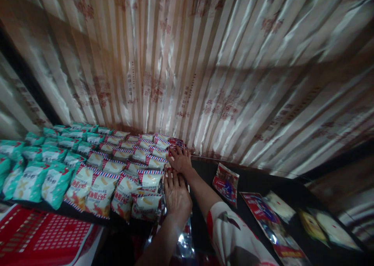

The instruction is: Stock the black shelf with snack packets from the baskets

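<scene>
Right hand (181, 161): palm down, fingers spread wide, fingertips on the red packet (177, 142) at the back of the shelf (204, 172), just right of the white packets (140, 157). Can't tell if it grips anything.
Left hand (177, 196): flat, fingers together, pressing on the front end of the same column; nothing is held. Shiny packets (182, 242) sit below the wrist.
Teal packets (43, 168) fill the left side. A red basket (37, 235) is at lower left. Loose packet (226, 184) lies apart on the right. A striped curtain (187, 63) hangs behind.
</scene>
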`<state>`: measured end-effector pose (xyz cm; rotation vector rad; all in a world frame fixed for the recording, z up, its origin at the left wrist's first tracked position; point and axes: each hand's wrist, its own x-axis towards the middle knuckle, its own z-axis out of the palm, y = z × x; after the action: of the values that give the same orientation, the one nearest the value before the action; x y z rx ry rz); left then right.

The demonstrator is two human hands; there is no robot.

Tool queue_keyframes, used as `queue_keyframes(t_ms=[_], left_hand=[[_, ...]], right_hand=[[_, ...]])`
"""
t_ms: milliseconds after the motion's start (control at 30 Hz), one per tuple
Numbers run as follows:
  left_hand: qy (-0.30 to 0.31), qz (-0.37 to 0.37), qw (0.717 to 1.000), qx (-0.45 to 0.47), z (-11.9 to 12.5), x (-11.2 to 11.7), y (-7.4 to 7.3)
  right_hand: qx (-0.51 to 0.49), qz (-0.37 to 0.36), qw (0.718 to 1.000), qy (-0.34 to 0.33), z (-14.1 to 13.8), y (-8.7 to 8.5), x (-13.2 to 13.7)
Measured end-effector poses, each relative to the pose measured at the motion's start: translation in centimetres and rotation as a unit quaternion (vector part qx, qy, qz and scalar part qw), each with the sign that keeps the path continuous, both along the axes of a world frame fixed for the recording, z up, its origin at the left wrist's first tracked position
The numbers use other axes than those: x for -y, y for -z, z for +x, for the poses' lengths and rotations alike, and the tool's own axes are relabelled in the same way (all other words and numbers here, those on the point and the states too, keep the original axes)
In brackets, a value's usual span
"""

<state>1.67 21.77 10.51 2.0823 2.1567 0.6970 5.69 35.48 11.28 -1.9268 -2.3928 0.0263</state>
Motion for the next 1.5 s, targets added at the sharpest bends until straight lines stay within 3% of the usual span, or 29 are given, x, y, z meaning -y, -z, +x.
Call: queue_keyframes(t_ms=[967,1300,1500], left_hand=[[0.005,0.016,1.000,0.017,-0.2,0.1,-0.5],[-0.008,0.032,0.999,0.010,0.0,0.3,-0.7],[-0.002,0.038,0.999,0.012,0.2,0.8,-1.1]], right_hand=[[0.008,0.001,1.000,-0.013,-0.4,-1.7,0.1],[-0.071,0.071,0.995,-0.027,0.5,-2.1,0.7],[-0.128,0.094,0.987,0.021,2.5,-1.8,1.0]])
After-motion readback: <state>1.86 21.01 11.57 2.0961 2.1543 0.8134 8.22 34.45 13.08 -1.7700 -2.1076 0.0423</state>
